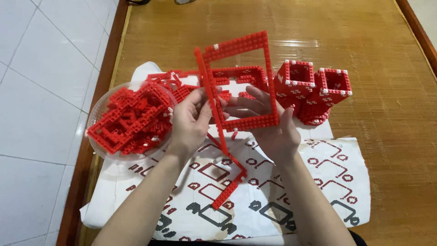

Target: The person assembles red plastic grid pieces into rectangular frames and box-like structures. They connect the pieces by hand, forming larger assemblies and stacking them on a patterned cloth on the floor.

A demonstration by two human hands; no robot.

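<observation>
On the patterned cloth (318, 182), both hands' fingers (248, 102) clamp a red brick frame (241, 82).

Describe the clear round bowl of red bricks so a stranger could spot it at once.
On the white patterned cloth covering the woven mat, look to the far left edge, beside the left hand. There sits the clear round plastic bowl, heaped with loose red brick pieces. Unlike the two square red brick towers at right, it is transparent and round.
</observation>
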